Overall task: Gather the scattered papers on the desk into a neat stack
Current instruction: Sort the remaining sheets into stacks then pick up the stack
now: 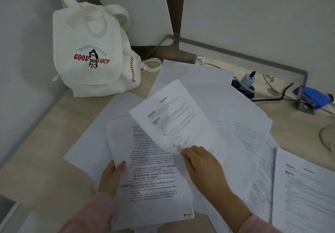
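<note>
Papers (203, 84) lie overlapped at mixed angles across the bench (45, 142), from its middle to the right edge. The left grip (111, 176) pinches a printed sheet (152, 169) by its left edge, thumb on top; its long axis runs near-to-far, text upright to the person. The right grip (201, 167) grasps the near corner of a blurred sheet (174, 116) whose top points far-left. A white backpack (90, 51) stands in the back-left corner, flap closed, contents hidden.
</note>
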Action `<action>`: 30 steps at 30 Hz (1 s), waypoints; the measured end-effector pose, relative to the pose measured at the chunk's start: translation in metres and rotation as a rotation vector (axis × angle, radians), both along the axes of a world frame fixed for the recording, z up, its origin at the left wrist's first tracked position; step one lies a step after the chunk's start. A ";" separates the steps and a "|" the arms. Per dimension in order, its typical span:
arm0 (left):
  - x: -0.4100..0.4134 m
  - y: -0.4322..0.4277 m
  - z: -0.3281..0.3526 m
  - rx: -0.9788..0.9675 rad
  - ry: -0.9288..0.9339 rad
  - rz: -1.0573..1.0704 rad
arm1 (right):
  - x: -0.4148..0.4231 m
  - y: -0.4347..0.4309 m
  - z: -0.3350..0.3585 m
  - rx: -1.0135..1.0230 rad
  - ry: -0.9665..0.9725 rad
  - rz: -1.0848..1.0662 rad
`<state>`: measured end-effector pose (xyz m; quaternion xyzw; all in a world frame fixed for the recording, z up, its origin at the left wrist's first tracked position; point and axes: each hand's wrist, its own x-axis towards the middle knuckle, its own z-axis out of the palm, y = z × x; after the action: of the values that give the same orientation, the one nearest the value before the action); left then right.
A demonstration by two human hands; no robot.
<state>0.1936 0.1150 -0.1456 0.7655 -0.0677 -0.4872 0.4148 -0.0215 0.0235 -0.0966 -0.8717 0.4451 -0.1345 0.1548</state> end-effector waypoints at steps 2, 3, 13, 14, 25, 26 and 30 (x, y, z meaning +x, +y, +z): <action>-0.001 0.001 0.000 0.014 0.005 0.008 | 0.001 0.011 -0.018 0.116 -0.001 -0.009; -0.001 0.002 0.001 0.019 0.008 0.009 | 0.002 0.016 -0.024 0.156 0.009 -0.021; -0.019 0.004 0.010 -0.070 -0.001 0.066 | 0.026 0.037 -0.034 0.491 -0.077 -0.129; -0.022 0.004 0.010 -0.069 0.007 0.080 | 0.031 0.040 -0.035 0.553 -0.117 -0.143; -0.028 -0.001 0.005 -0.065 0.020 -0.065 | 0.030 0.034 -0.037 0.904 -0.362 -0.230; -0.026 -0.001 0.005 -0.064 0.010 -0.073 | 0.019 0.025 -0.037 0.835 -0.345 -0.286; -0.017 -0.003 0.005 -0.057 -0.082 -0.107 | -0.035 -0.023 -0.038 0.547 -0.091 -0.524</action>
<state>0.1765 0.1123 -0.1402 0.7680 -0.1393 -0.4746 0.4069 -0.0562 0.0002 -0.1350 -0.6477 0.6652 -0.0844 0.3618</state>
